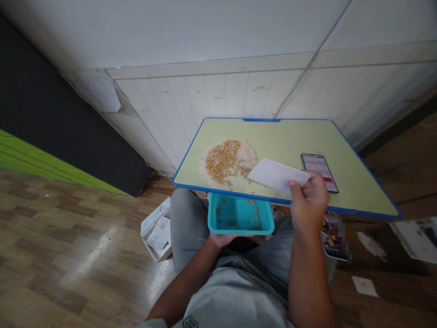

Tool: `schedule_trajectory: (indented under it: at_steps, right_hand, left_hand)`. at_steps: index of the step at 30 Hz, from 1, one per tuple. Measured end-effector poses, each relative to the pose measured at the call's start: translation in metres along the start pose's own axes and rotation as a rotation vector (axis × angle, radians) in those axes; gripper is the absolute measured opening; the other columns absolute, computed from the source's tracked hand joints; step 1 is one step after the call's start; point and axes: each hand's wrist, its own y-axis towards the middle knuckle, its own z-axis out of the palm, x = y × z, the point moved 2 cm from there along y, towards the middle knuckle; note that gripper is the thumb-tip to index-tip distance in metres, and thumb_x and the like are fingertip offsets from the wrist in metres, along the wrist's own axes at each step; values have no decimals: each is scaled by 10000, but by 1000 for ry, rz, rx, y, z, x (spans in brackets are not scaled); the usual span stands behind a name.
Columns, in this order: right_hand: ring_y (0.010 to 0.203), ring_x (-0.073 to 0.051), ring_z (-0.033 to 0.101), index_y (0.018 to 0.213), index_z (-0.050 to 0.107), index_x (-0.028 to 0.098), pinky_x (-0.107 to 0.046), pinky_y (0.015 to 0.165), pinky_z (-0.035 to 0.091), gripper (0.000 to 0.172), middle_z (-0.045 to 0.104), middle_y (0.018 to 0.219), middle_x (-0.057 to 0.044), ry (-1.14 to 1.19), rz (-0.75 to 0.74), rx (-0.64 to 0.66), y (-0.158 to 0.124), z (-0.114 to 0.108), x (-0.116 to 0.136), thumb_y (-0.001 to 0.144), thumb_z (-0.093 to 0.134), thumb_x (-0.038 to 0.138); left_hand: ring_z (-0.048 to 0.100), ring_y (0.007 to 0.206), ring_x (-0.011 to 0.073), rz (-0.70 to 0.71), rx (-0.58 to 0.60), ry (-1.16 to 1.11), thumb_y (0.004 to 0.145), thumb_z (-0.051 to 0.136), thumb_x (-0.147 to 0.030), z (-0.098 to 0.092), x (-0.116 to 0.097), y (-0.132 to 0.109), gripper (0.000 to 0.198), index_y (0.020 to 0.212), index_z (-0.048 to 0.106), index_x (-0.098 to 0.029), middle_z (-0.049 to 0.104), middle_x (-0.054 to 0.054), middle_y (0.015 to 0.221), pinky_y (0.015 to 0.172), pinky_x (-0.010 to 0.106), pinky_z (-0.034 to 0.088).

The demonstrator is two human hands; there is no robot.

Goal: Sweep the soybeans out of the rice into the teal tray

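My right hand (309, 196) pinches a white card (278, 175) between thumb and fingers. The card's far end hangs over the table near a spread of yellow beans (218, 164), likely soybeans, mixed with pale rice-like grains (248, 155). Below the table's near edge, my left hand (223, 239) supports a turquoise plastic basket (241, 231) from underneath, its fingers mostly hidden. Some beans lie along the inside of the basket.
The small yellow-green table (290, 136) has a blue rim and stands by the wall. A phone (319, 171) lies on it, right of the beans. An open white box (159, 232) sits on the wooden floor at left.
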Motion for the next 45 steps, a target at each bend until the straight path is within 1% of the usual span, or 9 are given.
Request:
schedule_trajectory:
  at_steps: [5, 9, 13, 17, 22, 30, 34, 41, 45]
  right_hand:
    - [809, -219, 650, 1031, 632, 237, -320, 714, 519, 227, 645, 877, -24, -38, -8, 54, -2, 0, 0, 892, 713, 398]
    - [873, -235, 678, 1040, 645, 232, -339, 779, 532, 197, 676, 923, -34, -50, 11, 116, -4, 2, -3, 910, 692, 373]
    - [919, -242, 693, 1048, 663, 228, -348, 818, 529, 177, 696, 957, -36, -48, 9, 134, -5, 2, -3, 918, 690, 345]
    - [915, -236, 690, 1042, 674, 225, -343, 825, 517, 160, 693, 950, -30, -47, -11, 109, -5, 0, -3, 918, 696, 324]
    - [900, -235, 688, 1040, 675, 222, -343, 817, 510, 157, 698, 948, -30, -47, -4, 124, -6, 0, -6, 918, 700, 317]
    - [859, -216, 683, 1014, 691, 221, -317, 772, 512, 173, 704, 911, -14, -13, 21, 126, -7, 0, -10, 899, 726, 345]
    - [852, -211, 685, 1007, 702, 222, -309, 764, 519, 185, 709, 906, -12, 11, 40, 133, -8, 0, -9, 886, 748, 353]
    - [824, -203, 683, 1006, 715, 221, -297, 734, 521, 181, 714, 884, -9, 35, 65, 162, -11, 3, -6, 886, 750, 352]
    - [801, -193, 672, 997, 716, 219, -292, 727, 515, 178, 709, 875, -6, 61, 90, 198, -14, 7, -7, 887, 752, 354]
  left_hand:
    - [354, 1621, 508, -5, 15, -6, 970, 159, -875, -4, 1, 2, 907, 1398, 704, -290, 528, 99, 1723, 1259, 790, 266]
    - [314, 1636, 518, 1, 70, -8, 957, 118, -893, -1, -1, 1, 943, 1397, 713, -309, 523, 77, 1730, 1254, 801, 259]
    - [225, 1673, 517, 1, 168, -12, 975, 102, -859, -2, -2, 2, 935, 1480, 683, -328, 431, 74, 1789, 1255, 837, 169]
    - [218, 1679, 502, 1, 203, -29, 980, 124, -858, -8, -1, 4, 942, 1585, 597, -312, 373, 106, 1813, 1254, 837, 121]
    - [182, 1692, 493, 5, 256, -46, 979, 124, -864, -14, 1, 5, 952, 1557, 637, -308, 354, 99, 1820, 1268, 822, 94]
    - [176, 1695, 501, 9, 348, -57, 997, 118, -809, -17, 2, 8, 917, 1528, 678, -314, 339, 110, 1818, 1249, 877, -29]
    - [263, 1663, 523, 25, 337, -59, 996, 66, -821, -15, 1, 7, 962, 1484, 719, -309, 432, 96, 1775, 1242, 897, 23]
    - [356, 1626, 516, 33, 260, -36, 999, 45, -839, -3, -3, 4, 954, 1516, 682, -351, 544, 58, 1712, 1214, 869, 257]
    - [337, 1629, 531, 38, 286, -34, 999, 52, -840, 0, -4, 3, 961, 1500, 699, -336, 503, 70, 1741, 1215, 887, 215]
